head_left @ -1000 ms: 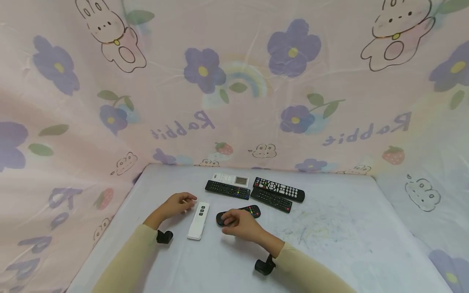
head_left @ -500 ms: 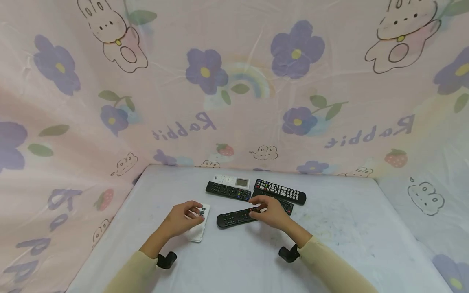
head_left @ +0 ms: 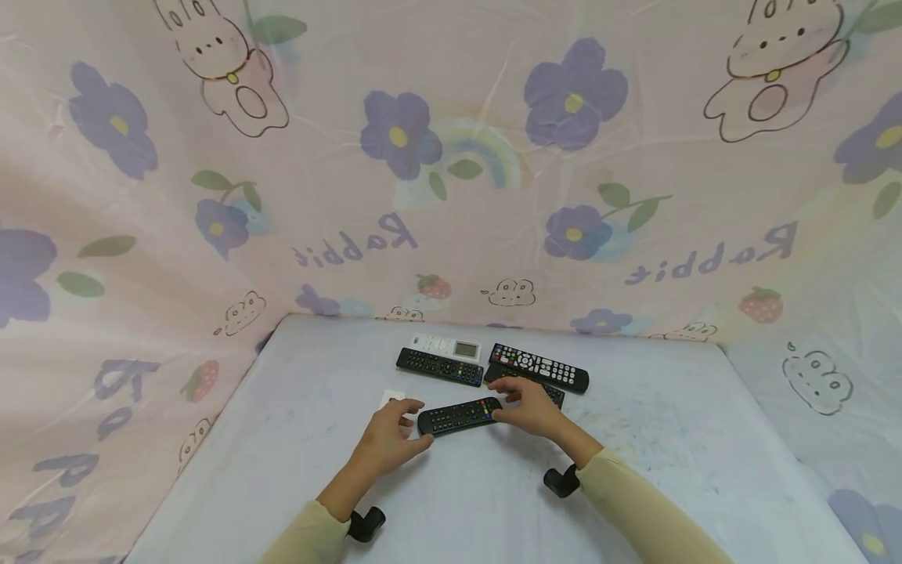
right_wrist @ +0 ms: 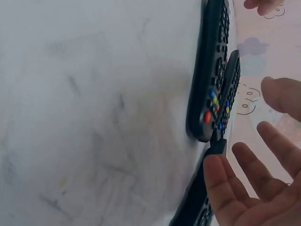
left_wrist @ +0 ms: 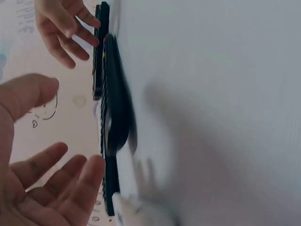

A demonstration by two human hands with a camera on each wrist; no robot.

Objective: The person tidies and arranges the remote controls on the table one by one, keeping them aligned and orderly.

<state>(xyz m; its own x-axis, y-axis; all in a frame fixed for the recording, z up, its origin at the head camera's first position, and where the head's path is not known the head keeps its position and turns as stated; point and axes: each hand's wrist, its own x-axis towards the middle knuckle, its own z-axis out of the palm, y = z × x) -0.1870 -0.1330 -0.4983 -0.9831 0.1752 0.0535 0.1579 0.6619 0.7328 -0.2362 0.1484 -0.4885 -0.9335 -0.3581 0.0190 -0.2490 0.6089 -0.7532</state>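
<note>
A black remote control (head_left: 460,416) with coloured buttons lies on the table between the two hands. My left hand (head_left: 386,440) is spread at its left end, thumb and fingers apart. By its right end is my right hand (head_left: 530,407), fingers relaxed; contact cannot be made out in the head view. Both wrist views show the left hand (left_wrist: 51,183) and the right hand (right_wrist: 258,183) holding nothing. A white remote control (head_left: 393,395) is mostly hidden behind the left hand. Behind the right hand, another black remote control (head_left: 555,395) is partly covered.
Farther back lie a white remote control with a small screen (head_left: 446,346), a black remote control (head_left: 438,366) and a black remote control with white buttons (head_left: 539,366). A pink patterned cloth (head_left: 465,235) rises behind the white table (head_left: 648,454).
My left hand has moved right, past the white remote control to the black one. My right hand has slid right along the black remote control, uncovering it. The remote controls have stayed in place.
</note>
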